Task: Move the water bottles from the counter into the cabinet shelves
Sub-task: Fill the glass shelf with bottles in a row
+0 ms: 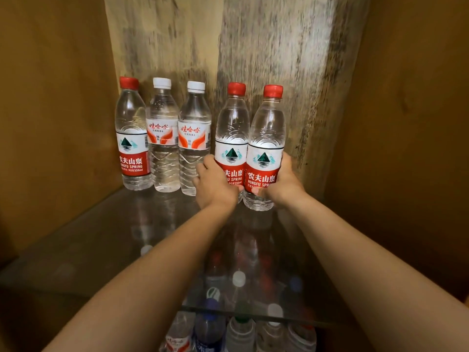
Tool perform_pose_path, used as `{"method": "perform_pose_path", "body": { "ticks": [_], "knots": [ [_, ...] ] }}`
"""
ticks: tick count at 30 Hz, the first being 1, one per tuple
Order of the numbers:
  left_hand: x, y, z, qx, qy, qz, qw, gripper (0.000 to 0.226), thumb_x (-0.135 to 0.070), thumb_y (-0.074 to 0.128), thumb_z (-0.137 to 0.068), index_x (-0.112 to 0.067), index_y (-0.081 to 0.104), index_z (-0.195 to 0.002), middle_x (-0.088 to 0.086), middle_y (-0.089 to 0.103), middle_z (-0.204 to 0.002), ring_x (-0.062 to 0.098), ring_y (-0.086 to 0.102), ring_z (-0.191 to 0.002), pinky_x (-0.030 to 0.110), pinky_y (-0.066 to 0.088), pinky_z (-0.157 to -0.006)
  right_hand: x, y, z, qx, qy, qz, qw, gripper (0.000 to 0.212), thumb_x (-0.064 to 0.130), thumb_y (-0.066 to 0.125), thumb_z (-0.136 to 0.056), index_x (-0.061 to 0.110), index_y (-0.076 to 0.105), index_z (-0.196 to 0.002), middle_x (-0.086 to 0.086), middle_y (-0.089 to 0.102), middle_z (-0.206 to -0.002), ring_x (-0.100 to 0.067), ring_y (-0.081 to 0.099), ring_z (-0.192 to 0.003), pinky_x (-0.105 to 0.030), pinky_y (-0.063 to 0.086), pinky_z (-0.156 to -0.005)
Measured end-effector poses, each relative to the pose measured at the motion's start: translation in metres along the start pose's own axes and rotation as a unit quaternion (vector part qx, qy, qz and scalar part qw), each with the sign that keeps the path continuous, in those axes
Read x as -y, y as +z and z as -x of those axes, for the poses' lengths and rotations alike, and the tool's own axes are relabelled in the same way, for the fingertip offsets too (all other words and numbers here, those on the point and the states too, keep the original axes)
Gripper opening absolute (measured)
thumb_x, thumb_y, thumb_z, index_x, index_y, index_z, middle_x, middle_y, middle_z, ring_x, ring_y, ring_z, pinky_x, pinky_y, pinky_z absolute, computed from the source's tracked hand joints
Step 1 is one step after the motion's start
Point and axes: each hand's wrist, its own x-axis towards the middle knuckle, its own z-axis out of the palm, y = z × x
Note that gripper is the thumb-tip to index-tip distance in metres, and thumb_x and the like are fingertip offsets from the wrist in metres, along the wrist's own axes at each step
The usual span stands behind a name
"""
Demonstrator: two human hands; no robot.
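Observation:
Both arms reach into the cabinet over a glass shelf [106, 240]. My left hand [215, 184] grips the lower part of a red-capped water bottle [232, 128]. Touching it on the right is a second red-capped bottle [267, 133], which my right hand [281, 184] grips. Both stand upright near the back of the shelf; I cannot tell whether their bases touch the glass. To their left, along the back wall, a row of three bottles stands: one red-capped [132, 138] and two white-capped [162, 138] [194, 138].
The wooden back panel [279, 59] and brown side walls [50, 97] [406, 123] close in the shelf. Through the glass and below its front edge, several more bottles [238, 331] stand on a lower shelf. Bare glass lies in front of the row.

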Motion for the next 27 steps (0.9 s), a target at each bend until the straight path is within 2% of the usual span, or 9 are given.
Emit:
{"method": "perform_pose_path", "body": {
  "ticks": [5, 8, 10, 13, 16, 19, 24, 27],
  "knots": [
    [0.000, 0.007, -0.002, -0.039, 0.013, -0.027, 0.999, 0.070, -0.016, 0.079, -0.070, -0.007, 0.033, -0.122, 0.013, 0.043, -0.132, 0.034, 0.044, -0.122, 0.046, 0.043, -0.098, -0.006, 0.005, -0.013, -0.011, -0.012, 0.009, 1.000, 0.087, 0.001, 0.075, -0.070, 0.020, 0.024, -0.138, -0.006, 0.049, -0.131, -0.026, 0.049, -0.119, -0.043, 0.043, -0.100],
    [0.003, 0.007, -0.005, -0.047, 0.046, -0.083, 0.994, 0.066, -0.023, 0.079, -0.071, -0.007, 0.035, -0.117, 0.013, 0.047, -0.126, 0.032, 0.048, -0.118, 0.043, 0.045, -0.093, -0.006, 0.005, -0.021, -0.009, -0.020, 0.037, 0.999, 0.086, 0.005, 0.076, -0.070, 0.020, 0.025, -0.137, -0.006, 0.051, -0.130, -0.027, 0.050, -0.117, -0.042, 0.044, -0.098],
    [0.005, 0.005, -0.005, -0.050, 0.071, -0.122, 0.989, 0.065, -0.029, 0.078, -0.070, -0.009, 0.035, -0.114, 0.013, 0.048, -0.122, 0.031, 0.050, -0.115, 0.041, 0.045, -0.088, -0.005, 0.004, -0.025, -0.004, -0.023, 0.057, 0.998, 0.089, 0.006, 0.077, -0.070, 0.021, 0.021, -0.138, -0.007, 0.051, -0.128, -0.028, 0.052, -0.115, -0.046, 0.045, -0.097],
    [0.005, 0.003, -0.009, -0.050, 0.091, -0.156, 0.982, 0.064, -0.033, 0.078, -0.070, -0.009, 0.035, -0.112, 0.013, 0.050, -0.118, 0.034, 0.054, -0.110, 0.042, 0.046, -0.082, -0.006, 0.006, -0.029, -0.008, -0.040, 0.079, 0.996, 0.098, 0.007, 0.076, -0.071, 0.025, 0.009, -0.141, -0.007, 0.052, -0.126, -0.027, 0.054, -0.110, -0.044, 0.048, -0.092],
    [0.005, 0.002, -0.012, -0.039, 0.098, -0.157, 0.982, 0.063, -0.031, 0.077, -0.072, -0.008, 0.034, -0.111, 0.014, 0.053, -0.118, 0.038, 0.057, -0.106, 0.044, 0.046, -0.079, -0.010, 0.008, -0.032, -0.002, -0.068, 0.102, 0.992, 0.099, 0.009, 0.073, -0.074, 0.025, 0.001, -0.141, -0.005, 0.052, -0.127, -0.021, 0.054, -0.105, -0.036, 0.046, -0.084],
    [0.007, 0.001, -0.014, -0.029, 0.099, -0.155, 0.982, 0.061, -0.029, 0.076, -0.074, -0.007, 0.035, -0.113, 0.015, 0.055, -0.118, 0.038, 0.057, -0.107, 0.045, 0.046, -0.081, -0.013, 0.006, -0.036, 0.012, -0.080, 0.118, 0.990, 0.097, 0.010, 0.073, -0.075, 0.025, 0.001, -0.139, -0.005, 0.054, -0.126, -0.023, 0.056, -0.107, -0.035, 0.045, -0.082],
    [0.010, -0.001, -0.013, -0.028, 0.102, -0.151, 0.983, 0.059, -0.030, 0.075, -0.075, -0.007, 0.036, -0.113, 0.015, 0.054, -0.118, 0.038, 0.058, -0.106, 0.044, 0.047, -0.080, -0.013, 0.000, -0.037, 0.056, -0.094, 0.094, 0.989, 0.096, 0.007, 0.070, -0.076, 0.026, 0.000, -0.140, 0.004, 0.050, -0.112, -0.016, 0.052, -0.095, -0.030, 0.047, -0.067],
    [0.009, -0.003, -0.012, -0.033, 0.098, -0.144, 0.984, 0.062, -0.028, 0.077, -0.073, -0.007, 0.036, -0.114, 0.015, 0.054, -0.118, 0.039, 0.057, -0.107, 0.046, 0.046, -0.081, -0.013, -0.002, -0.037, 0.072, -0.095, 0.081, 0.990, 0.099, 0.004, 0.069, -0.076, 0.026, -0.003, -0.141, 0.004, 0.048, -0.116, -0.014, 0.049, -0.098, -0.033, 0.049, -0.074]
  ]
}}
